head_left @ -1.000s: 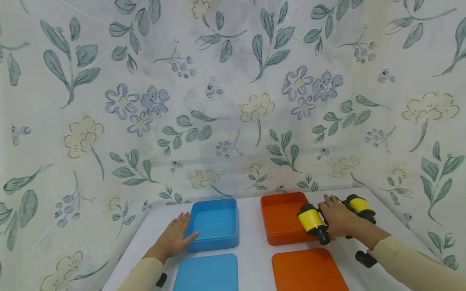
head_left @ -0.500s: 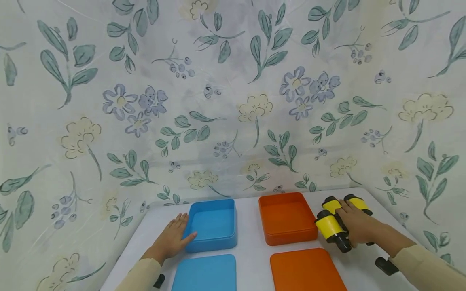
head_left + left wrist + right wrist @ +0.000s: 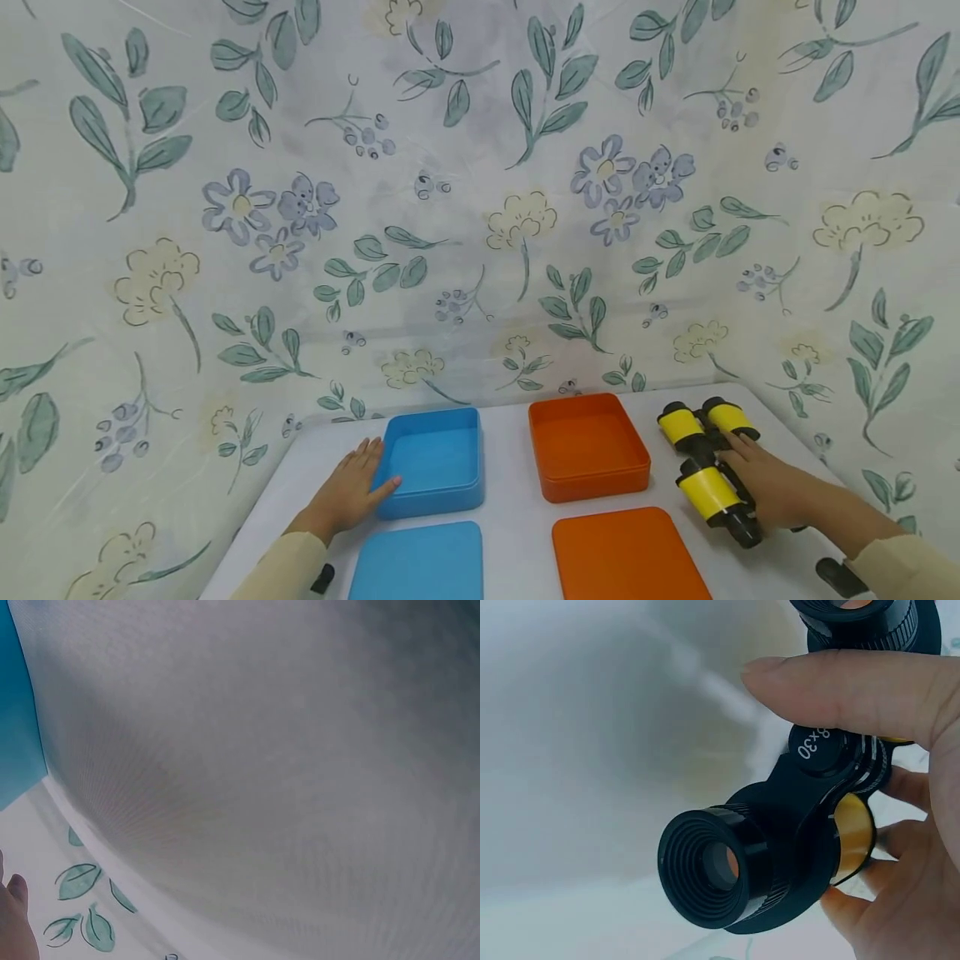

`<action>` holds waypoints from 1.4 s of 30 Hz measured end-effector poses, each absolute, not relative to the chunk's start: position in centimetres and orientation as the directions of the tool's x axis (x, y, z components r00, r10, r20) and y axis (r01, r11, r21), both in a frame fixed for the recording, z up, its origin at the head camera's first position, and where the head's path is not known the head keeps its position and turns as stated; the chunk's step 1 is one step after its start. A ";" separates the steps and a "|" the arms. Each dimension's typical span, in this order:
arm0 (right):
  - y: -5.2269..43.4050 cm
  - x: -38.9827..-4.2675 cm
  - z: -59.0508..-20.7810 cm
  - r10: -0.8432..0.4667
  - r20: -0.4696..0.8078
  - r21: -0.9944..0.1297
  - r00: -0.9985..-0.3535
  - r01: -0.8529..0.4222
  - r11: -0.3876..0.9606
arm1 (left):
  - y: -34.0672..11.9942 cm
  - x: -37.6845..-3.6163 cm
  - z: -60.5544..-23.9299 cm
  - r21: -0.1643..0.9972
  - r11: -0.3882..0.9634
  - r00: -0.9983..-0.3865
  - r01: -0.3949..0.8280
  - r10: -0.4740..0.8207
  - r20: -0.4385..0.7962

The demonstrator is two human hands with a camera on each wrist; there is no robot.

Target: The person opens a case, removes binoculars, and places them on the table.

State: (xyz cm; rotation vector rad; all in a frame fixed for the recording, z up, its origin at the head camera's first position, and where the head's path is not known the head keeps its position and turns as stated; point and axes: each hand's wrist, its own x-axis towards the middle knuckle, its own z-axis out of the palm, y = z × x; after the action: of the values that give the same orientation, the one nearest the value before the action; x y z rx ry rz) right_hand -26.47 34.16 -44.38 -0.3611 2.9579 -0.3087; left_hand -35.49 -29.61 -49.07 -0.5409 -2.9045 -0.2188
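My right hand [image 3: 776,487] grips a pair of black and yellow binoculars [image 3: 708,493] at the right of the table. In the right wrist view, the thumb lies across the middle of the binoculars [image 3: 780,825], fingers behind, eyepieces toward the camera; "8x30" shows on the hinge. The hand hides the far barrel in the head view. Just behind, a second pair of binoculars [image 3: 681,425] overlaps the held pair. On the left, my left hand [image 3: 347,492] rests with straight fingers along the left wall of a lidless blue box [image 3: 442,502]. Only that hand's edge [image 3: 15,922] shows in the left wrist view.
An orange lidless box [image 3: 596,489] stands between the blue box and the binoculars. In front of the boxes lie a flat blue square [image 3: 420,562] and a flat orange square [image 3: 630,554]. A floral cloth backdrop [image 3: 480,208] rises behind the white table [image 3: 513,500].
My right hand has moved right and nearer to me with its binoculars, from beside the orange box. The other binoculars and my left hand keep their places; the head view shifts slightly.
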 end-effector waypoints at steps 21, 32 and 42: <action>37.1 -23.5 -46.5 -0.196 -0.154 -0.207 -0.968 -0.162 0.965 | -29.5 -35.4 -48.4 0.108 0.925 -0.917 0.365 0.337 0.211; 38.1 -22.4 -47.1 -0.181 -0.151 -0.198 -0.972 -0.150 0.969 | -29.6 -35.5 -48.7 0.118 0.919 -0.912 0.376 0.343 0.226; 38.5 -21.9 -47.9 -0.169 -0.180 -0.224 -0.969 -0.127 0.966 | -29.6 -35.6 -49.2 0.116 0.921 -0.915 0.371 0.341 0.215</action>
State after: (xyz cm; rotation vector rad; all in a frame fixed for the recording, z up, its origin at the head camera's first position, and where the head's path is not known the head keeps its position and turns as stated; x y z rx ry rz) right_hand -21.90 38.47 -47.93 -0.2221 2.9178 -0.3136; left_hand -35.58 -29.59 -49.17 -0.5412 -2.8910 -0.2296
